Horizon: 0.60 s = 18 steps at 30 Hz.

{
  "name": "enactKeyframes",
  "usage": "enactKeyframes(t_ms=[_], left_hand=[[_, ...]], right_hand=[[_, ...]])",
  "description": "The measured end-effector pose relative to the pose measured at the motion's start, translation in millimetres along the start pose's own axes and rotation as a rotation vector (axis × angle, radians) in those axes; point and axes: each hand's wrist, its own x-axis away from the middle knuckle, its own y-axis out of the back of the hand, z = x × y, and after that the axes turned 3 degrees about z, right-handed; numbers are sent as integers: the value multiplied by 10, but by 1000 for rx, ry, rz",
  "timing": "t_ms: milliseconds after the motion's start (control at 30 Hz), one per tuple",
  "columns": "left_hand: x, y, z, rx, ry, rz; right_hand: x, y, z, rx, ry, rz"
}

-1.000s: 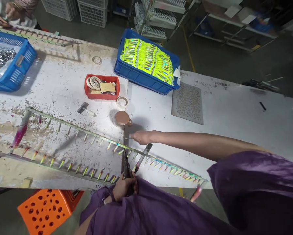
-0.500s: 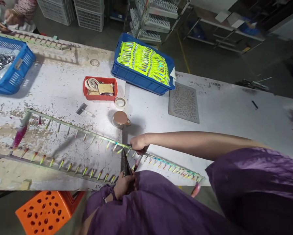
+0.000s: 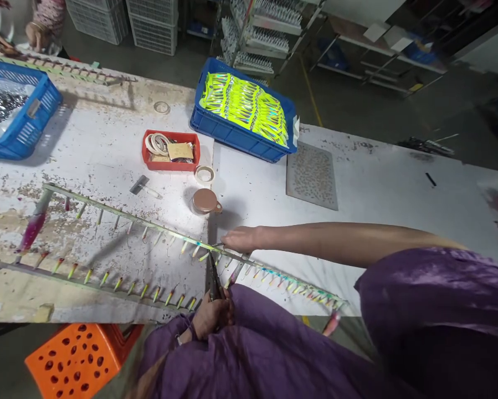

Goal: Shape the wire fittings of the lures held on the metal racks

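Pliers (image 3: 214, 284), dark and tapering, jut from the left grip (image 3: 212, 317).

Dark slim metal tool (image 3: 213, 280): lower end hidden in person's left hand (image 3: 213, 317). Thin item (image 3: 219, 244) at fingertips of right hand (image 3: 240, 239) too small to identify. Blue slotted plastic basket (image 3: 36, 130) cut off by left edge, orange perforated plastic stool (image 3: 71, 363) by near edge.

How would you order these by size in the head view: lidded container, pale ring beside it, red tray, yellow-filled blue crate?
1. Blue crate
2. Red tray
3. Lidded container
4. Pale ring
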Motion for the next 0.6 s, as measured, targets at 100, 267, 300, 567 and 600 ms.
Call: enactKeyframes(t_ms=[100, 267, 300, 567, 600], left_hand=[[-19, 26, 26, -17, -8, -41], [-60, 47, 97, -44, -17, -108], [-63, 44, 111, -41, -10, -132], [-39, -29, 70, -27, 15, -99], [-40, -34, 62, -13, 24, -95]], right_hand=[[-46, -22, -185, 159, 54, -64], [-179, 86, -292, 255, 117, -156], [-203, 117, -274, 254, 115, -170], [-143, 134, -138, -12, -94, 21], [-118, 105, -124, -65, -113, 65]])
